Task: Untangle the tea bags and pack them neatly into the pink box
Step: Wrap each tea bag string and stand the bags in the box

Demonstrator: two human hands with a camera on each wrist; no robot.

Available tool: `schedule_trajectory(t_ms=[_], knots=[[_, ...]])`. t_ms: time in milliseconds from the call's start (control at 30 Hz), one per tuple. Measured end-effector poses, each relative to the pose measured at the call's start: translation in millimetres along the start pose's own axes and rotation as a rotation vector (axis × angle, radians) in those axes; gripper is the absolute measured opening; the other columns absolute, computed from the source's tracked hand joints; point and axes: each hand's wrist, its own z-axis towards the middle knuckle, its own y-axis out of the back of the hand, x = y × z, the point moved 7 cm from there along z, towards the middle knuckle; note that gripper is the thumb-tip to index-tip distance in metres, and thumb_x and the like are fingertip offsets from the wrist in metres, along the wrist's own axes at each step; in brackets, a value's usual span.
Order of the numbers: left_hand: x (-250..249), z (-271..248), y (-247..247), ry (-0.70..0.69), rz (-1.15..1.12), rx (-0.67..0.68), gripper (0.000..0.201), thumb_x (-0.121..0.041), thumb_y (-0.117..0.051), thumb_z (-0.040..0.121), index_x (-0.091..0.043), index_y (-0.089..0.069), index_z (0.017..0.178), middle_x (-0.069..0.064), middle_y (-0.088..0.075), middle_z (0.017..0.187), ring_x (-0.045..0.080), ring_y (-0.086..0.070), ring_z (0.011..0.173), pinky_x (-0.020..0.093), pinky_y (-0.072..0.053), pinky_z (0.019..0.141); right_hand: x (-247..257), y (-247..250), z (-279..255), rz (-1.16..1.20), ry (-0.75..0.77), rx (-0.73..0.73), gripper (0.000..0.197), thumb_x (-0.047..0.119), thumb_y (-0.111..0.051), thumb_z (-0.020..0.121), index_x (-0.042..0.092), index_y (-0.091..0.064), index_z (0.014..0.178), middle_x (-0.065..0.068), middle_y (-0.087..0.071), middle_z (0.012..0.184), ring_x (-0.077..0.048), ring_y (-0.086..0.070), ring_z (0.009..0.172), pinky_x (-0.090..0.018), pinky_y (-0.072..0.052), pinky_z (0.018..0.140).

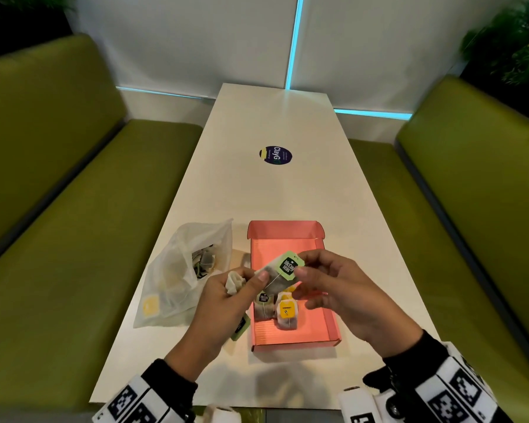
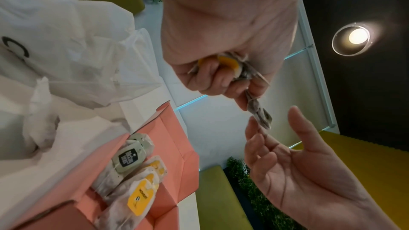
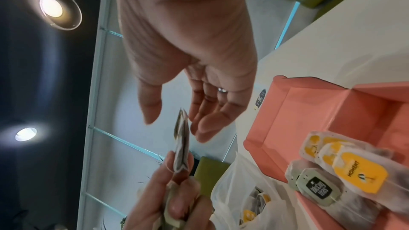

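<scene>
Left hand (image 1: 223,303) above the open pink cardboard box (image 1: 330,325).
Its fingers pinch the green-tagged paper tea bag (image 1: 280,274); its long axis points to the right hand (image 1: 342,293), fingers apart.

held tea bag (image 1: 280,274): green-tagged, lifted above the box
packed tea bags (image 1: 277,309): green- and yellow-tagged, box's near-left part
pink box (image 1: 324,315): open, mid-table
</scene>
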Motion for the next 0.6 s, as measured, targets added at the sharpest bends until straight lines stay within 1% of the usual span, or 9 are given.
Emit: schedule_trajectory(t_ms=[67,100,167,267,367,467,533,600], knots=[[3.0,-0.1,1.1,0.006,0.010,-0.004,0.024,-0.019,-0.059,0.087,0.002,-0.059,0.075,-0.010,-0.043,0.038,0.001,-0.036,0.036,0.010,-0.028,0.041,0.8,6.8,2.9,0.021,0.016,-0.082,0.007,0.012,-0.069,0.075,0.010,-0.064,0.081,-0.005,-0.067,0.069,-0.017,-0.060,0.056,-0.021,-0.046,0.048],[4.1,0.1,1.2,0.011,0.013,-0.005,0.025,-0.022,-0.060,0.086,0.000,-0.060,0.075,-0.010,-0.041,0.038,0.002,-0.033,0.037,0.011,-0.027,0.041,0.3,9.5,4.0,0.020,0.030,-0.122,0.003,0.008,-0.066,0.079,0.009,-0.064,0.077,-0.005,-0.067,0.068,-0.017,-0.059,0.053,-0.020,-0.045,0.046],[6.0,-0.1,1.1,0.021,0.016,-0.008,0.025,-0.021,-0.060,0.086,0.001,-0.061,0.075,-0.011,-0.041,0.038,0.002,-0.033,0.037,0.012,-0.028,0.041,-1.0,12.4,5.2,0.017,0.047,-0.169,0.007,0.004,-0.065,0.081,0.008,-0.065,0.075,-0.006,-0.067,0.065,-0.016,-0.059,0.051,-0.020,-0.045,0.046],[7.7,-1.2,-0.1,0.025,0.028,0.002,0.025,-0.018,-0.057,0.089,0.005,-0.060,0.078,-0.012,-0.044,0.038,0.000,-0.039,0.036,0.010,-0.030,0.042,-3.2,13.5,5.9,0.049,0.047,-0.205,0.005,0.004,-0.065,0.082,0.006,-0.065,0.077,-0.004,-0.067,0.062,-0.014,-0.057,0.049,-0.020,-0.045,0.046],[8.3,-3.3,-2.3,0.036,0.022,0.015,0.023,-0.015,-0.054,0.091,0.002,-0.058,0.076,-0.012,-0.047,0.038,-0.001,-0.043,0.036,0.008,-0.031,0.042,-5.7,13.3,7.1,0.053,0.038,-0.224,0.005,0.004,-0.065,0.082,0.007,-0.065,0.077,-0.004,-0.067,0.063,-0.014,-0.056,0.048,-0.020,-0.045,0.045],[8.7,-3.2,-1.5,0.037,0.019,-0.002,0.021,-0.014,-0.054,0.092,-0.003,-0.059,0.075,-0.014,-0.050,0.039,-0.002,-0.046,0.038,0.007,-0.032,0.042,-6.3,11.2,8.0,0.009,0.016,-0.220,0.002,0.007,-0.066,0.082,0.007,-0.065,0.081,-0.007,-0.066,0.070,-0.015,-0.057,0.050,-0.022,-0.045,0.047],[9.6,-2.6,0.0,0.032,0.033,-0.018,0.020,-0.016,-0.054,0.092,-0.004,-0.060,0.077,-0.015,-0.049,0.039,-0.003,-0.045,0.038,0.007,-0.032,0.043,-7.6,7.9,8.8,-0.039,-0.014,-0.187,0.010,0.014,-0.071,0.078,0.011,-0.065,0.087,-0.007,-0.067,0.074,-0.017,-0.058,0.054,-0.024,-0.045,0.048],[11.5,-1.3,1.8,0.030,0.053,-0.034,0.020,-0.018,-0.055,0.091,-0.003,-0.061,0.079,-0.016,-0.048,0.039,-0.003,-0.045,0.039,0.007,-0.031,0.043,-8.9,4.0,9.5,-0.092,-0.034,-0.146,0.016,0.016,-0.073,0.076,0.015,-0.066,0.091,-0.004,-0.067,0.074,-0.016,-0.060,0.057,-0.024,-0.045,0.049]])
